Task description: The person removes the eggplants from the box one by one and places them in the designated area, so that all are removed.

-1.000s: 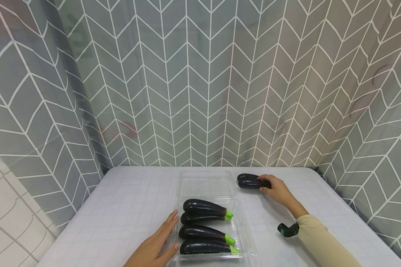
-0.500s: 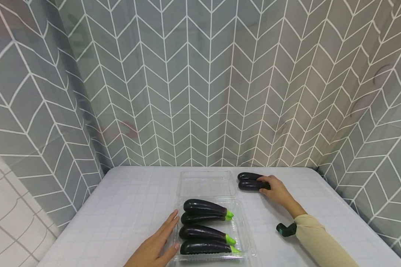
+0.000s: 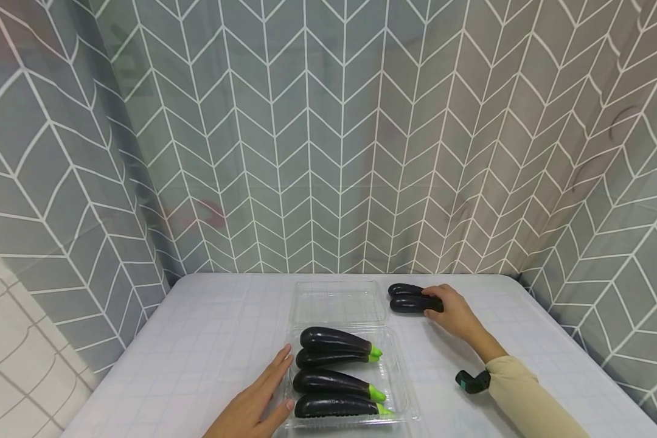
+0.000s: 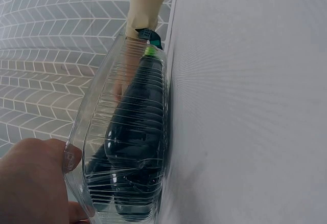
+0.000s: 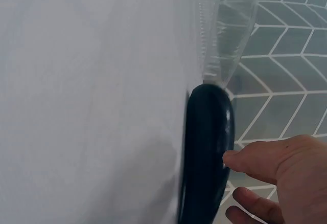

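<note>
Several dark purple eggplants with green stems lie side by side in a clear plastic clamshell container, among them the nearest eggplant. My left hand rests at the container's left rim, fingers extended and thumb over the edge. In the left wrist view an eggplant shows through the ribbed wall. At the back right, my right hand grips the stem end of the nearer eggplant of a pair. The farther eggplant lies alongside, its end behind the fingers. In the right wrist view the thumb touches an eggplant.
The container's open lid lies flat behind its base, left of the eggplant pair. A black wrist device sits at the right sleeve. The white-covered table reaches back to a grey patterned curtain.
The right hand stays at the eggplant pair with only slight shifts; the two eggplants now lie a little farther apart than a second ago. Left hand and container are still.
</note>
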Demonstrator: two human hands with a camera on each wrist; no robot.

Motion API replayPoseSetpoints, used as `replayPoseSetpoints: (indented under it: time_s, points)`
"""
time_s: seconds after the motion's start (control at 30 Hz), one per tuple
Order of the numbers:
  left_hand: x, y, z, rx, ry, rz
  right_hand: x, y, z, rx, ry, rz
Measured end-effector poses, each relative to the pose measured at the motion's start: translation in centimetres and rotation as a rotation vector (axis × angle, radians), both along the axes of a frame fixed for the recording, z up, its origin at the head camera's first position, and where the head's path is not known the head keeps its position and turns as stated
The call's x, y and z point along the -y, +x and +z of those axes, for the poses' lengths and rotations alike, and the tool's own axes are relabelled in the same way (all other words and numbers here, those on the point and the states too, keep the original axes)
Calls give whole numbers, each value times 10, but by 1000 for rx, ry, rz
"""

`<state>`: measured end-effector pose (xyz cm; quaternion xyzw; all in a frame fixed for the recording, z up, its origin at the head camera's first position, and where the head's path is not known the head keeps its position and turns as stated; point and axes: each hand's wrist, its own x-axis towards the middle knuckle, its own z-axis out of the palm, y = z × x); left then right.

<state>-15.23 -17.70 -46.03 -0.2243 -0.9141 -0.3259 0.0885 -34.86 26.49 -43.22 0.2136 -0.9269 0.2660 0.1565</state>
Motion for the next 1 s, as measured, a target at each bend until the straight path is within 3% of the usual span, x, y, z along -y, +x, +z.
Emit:
replayPoseSetpoints:
  time_s: [0.6, 0.8, 1.0]
  points:
    - [1, 0, 0, -10, 2, 0, 33, 27, 33, -178, -67, 126]
    - [0, 0, 0, 0, 6, 2, 45, 37, 40, -202, -76, 153]
    - [1, 0, -3, -34, -3, 4, 56, 47, 44, -230, -83, 196]
